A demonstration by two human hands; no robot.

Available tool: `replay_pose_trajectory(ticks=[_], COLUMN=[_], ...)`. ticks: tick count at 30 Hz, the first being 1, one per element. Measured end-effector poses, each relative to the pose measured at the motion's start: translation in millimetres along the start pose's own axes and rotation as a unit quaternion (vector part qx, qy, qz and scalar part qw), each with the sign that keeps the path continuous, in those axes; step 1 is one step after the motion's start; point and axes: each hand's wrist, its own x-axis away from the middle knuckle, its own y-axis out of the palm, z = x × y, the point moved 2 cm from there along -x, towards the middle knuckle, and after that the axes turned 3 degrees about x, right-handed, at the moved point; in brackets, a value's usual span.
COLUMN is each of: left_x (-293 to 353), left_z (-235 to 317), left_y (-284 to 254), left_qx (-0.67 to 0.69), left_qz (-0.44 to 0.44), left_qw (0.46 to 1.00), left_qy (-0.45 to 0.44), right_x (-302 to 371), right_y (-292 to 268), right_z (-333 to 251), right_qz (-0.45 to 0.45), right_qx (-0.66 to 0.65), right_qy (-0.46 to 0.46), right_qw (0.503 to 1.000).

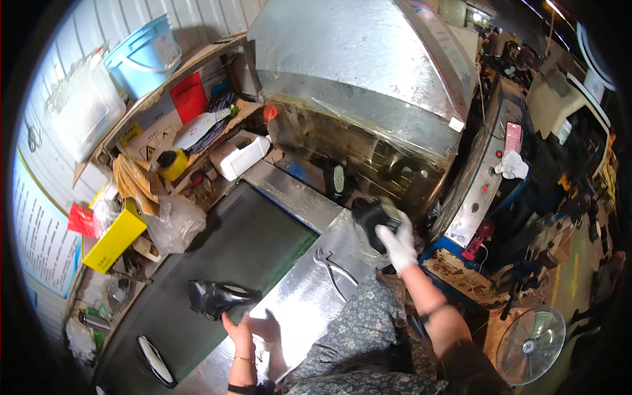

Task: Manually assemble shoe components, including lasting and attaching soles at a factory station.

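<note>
My right hand, in a white glove, grips a black shoe at the far end of the metal worktop, by the opening of a metal-hooded machine. The fingers partly cover this shoe. My left hand is bare, its thumb and fingers apart, just below a glossy black shoe that lies on its side on the dark conveyor belt. Whether a fingertip touches that shoe I cannot tell. Metal pincers rest on the shiny worktop between my hands.
Another shoe with a pale inside lies on the near belt. One more shoe stands before the machine hood. Left of the belt, a shelf holds a yellow box, a cloth and plastic bags. A fan stands at right.
</note>
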Motion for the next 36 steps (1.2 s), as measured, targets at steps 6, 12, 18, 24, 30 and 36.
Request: replay_pose_trajectory(ticks=[6, 12, 18, 24, 30, 36], left_x=[-56.0, -87.8, -99.6, 97.2, 190.4, 231.5], left_z=[46.9, 4.4, 23.3, 177.8, 198.1, 242.9], left_y=[78.6, 86.6, 3.4, -49.2, -18.9, 56.5], left_qx=[0.033, -0.038, 0.105, 0.316, 0.112, 0.041], left_qz=[0.161, 0.204, -0.124, -0.469, -0.694, -0.634], left_qw=[0.944, 0.958, 0.976, 0.808, 0.688, 0.664], left_qy=[-0.287, -0.198, -0.144, -0.165, 0.179, 0.395], right_x=[-18.0, 162.3, 218.6, 175.6, 138.3, 195.1], right_y=[73.5, -13.0, -69.8, -65.6, -48.4, -84.3], right_z=[79.4, -9.1, 13.4, -27.8, -81.7, -99.3], right_qz=[-0.269, -0.297, -0.291, -0.311, -0.194, -0.207], right_qx=[0.058, 0.338, 0.21, 0.087, 0.034, 0.263], right_qy=[-0.019, -0.284, -0.215, -0.103, -0.157, -0.236], right_qw=[0.961, 0.847, 0.908, 0.941, 0.968, 0.912])
